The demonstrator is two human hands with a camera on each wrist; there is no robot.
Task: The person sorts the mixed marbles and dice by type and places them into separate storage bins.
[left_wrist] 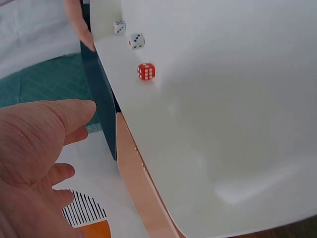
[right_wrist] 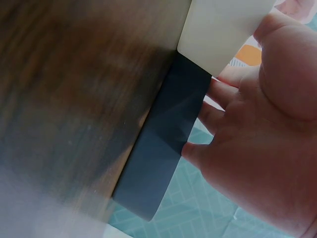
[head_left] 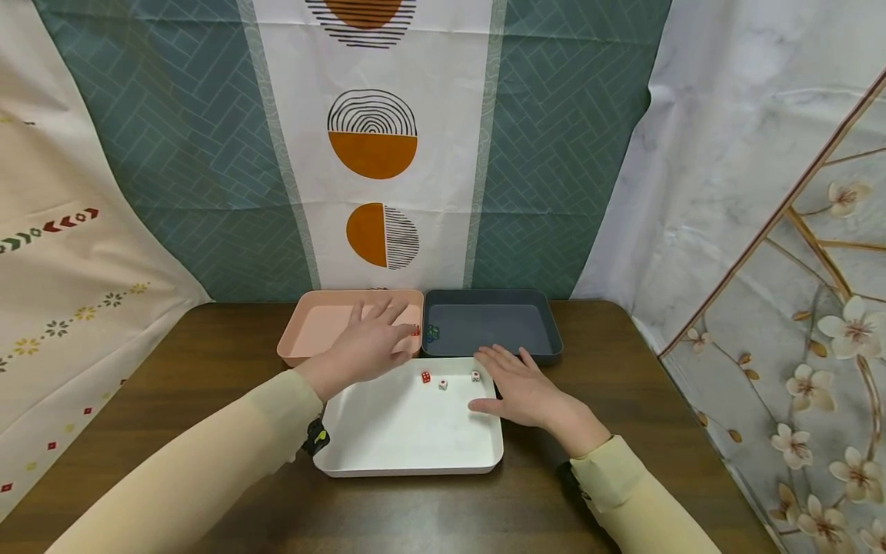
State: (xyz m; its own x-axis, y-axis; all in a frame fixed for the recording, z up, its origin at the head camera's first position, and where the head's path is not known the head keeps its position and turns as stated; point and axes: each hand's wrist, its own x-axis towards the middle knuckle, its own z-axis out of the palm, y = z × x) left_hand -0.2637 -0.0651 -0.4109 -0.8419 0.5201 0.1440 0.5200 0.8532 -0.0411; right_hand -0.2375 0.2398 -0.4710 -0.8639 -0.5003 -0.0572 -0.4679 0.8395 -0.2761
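My left hand [head_left: 363, 345] hovers over the pink tray [head_left: 294, 336], fingers spread, with nothing visible in its grasp. Beside its fingers, a red die [head_left: 415, 331] shows at that tray's right side. My right hand [head_left: 521, 388] extends over the back right corner of the white tray [head_left: 408, 460], its fingers reaching toward the dark grey tray [head_left: 491, 323]. Whether it touches either rim, I cannot tell. Inside the white tray lie a red die [left_wrist: 146, 72] and two white dice, one nearer the red die [left_wrist: 136, 41] and the other beside the right hand [head_left: 475, 376].
Some green dice [head_left: 432, 333] sit at the left side of the dark grey tray. All three trays stand together on a brown wooden table [head_left: 228, 369]. Patterned cloth [head_left: 374, 254] hangs behind the table, with more cloth at both sides.
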